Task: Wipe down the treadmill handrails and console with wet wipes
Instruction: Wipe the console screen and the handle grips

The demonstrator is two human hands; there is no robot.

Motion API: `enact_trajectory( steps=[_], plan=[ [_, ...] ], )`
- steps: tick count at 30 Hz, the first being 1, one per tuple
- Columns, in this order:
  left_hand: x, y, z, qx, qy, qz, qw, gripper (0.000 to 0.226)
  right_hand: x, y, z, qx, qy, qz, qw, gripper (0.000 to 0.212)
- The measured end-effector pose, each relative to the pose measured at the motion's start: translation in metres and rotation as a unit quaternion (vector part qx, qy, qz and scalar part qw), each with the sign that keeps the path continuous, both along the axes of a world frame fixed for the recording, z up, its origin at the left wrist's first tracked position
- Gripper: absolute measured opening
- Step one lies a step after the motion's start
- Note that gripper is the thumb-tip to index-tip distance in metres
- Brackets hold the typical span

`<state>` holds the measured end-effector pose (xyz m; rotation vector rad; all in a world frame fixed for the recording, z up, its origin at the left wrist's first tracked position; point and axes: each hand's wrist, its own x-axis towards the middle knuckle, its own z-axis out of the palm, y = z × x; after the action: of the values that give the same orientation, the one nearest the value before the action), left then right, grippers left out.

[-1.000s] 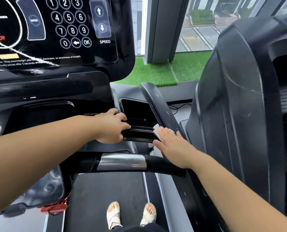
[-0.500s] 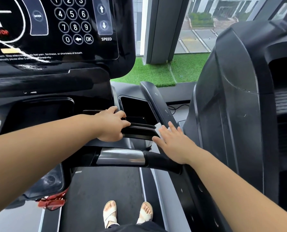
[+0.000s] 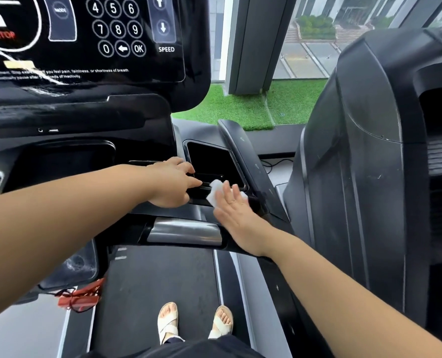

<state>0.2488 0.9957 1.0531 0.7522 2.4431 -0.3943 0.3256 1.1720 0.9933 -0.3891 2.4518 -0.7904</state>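
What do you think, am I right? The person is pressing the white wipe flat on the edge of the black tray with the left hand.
Not quite. The head view shows the wipe pressed flat under the right hand, not the left. It is white and sits at the edge of the black tray. The left hand holds the tray's front lip beside it, with no wipe.

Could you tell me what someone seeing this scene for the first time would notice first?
At the centre, the right hand presses a white wipe flat on the rim of the dark tray, while the left hand grips that rim beside it. Upper left, the console's white keypad stands out against black.
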Motion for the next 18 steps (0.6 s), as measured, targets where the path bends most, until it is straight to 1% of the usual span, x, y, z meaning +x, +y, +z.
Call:
enact_trajectory(
  steps=[2,4,6,8,10,12,16,18],
  plan=[
    [-0.004,-0.008,0.004,0.017,-0.002,0.012,1.0,0.054,-0.004,0.0,0.001,-0.024,-0.005,0.022,0.999,0.054],
    [-0.005,-0.015,0.009,0.021,-0.005,0.019,1.0,0.054,-0.008,0.016,-0.002,0.03,0.015,0.063,0.997,0.053],
    [-0.004,-0.02,0.013,0.019,-0.006,0.018,1.0,0.052,-0.007,0.038,-0.006,0.089,0.029,0.083,0.992,0.055],
    [-0.002,-0.023,0.014,0.025,-0.008,0.017,1.0,0.052,-0.006,0.047,-0.009,0.108,0.025,0.084,0.99,0.057],
    [-0.002,-0.022,0.013,0.034,-0.008,0.025,0.999,0.052,-0.011,0.035,-0.006,0.089,0.031,0.088,0.992,0.06],
    [-0.003,-0.021,0.011,0.045,-0.003,0.036,0.998,0.051,-0.02,0.012,-0.003,0.062,0.068,0.1,0.991,0.061],
    [-0.002,-0.021,0.016,0.089,-0.003,0.066,0.994,0.049,-0.036,-0.025,0.007,-0.037,0.144,0.082,0.985,0.058],
    [-0.002,-0.023,0.02,0.1,0.0,0.097,0.99,0.049,-0.043,-0.032,0.003,-0.037,0.17,0.072,0.982,0.061]
  ],
)
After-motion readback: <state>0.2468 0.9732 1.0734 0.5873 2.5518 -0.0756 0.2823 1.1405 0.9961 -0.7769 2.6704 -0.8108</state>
